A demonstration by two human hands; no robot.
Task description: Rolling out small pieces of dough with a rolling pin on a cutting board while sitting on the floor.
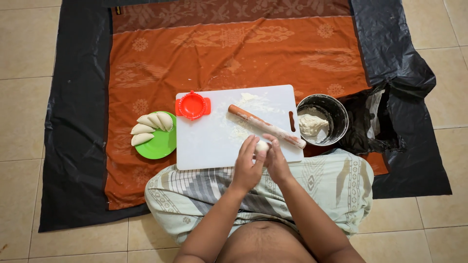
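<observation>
— Two layers cover your tiled floor (24, 97): black plastic sheeting (78, 146), then an orange patterned cloth (219, 53). On it lies your white cutting board (209, 141).

— And my hands?

— Your left hand (247, 168) and right hand (277, 163) cup a small dough ball (262, 145) between curled fingers, over the board's near edge, just beside the rolling pin (265, 126). It seems pressed, though the palms hide the contact.

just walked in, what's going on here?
A person sits on the floor and holds a small dough ball between the left hand and the right hand, over the near edge of a white cutting board. A floured rolling pin lies on the board, and a red dumpling press sits at its far left corner. A green plate holds folded dumplings; a metal bowl holds more dough.
</observation>
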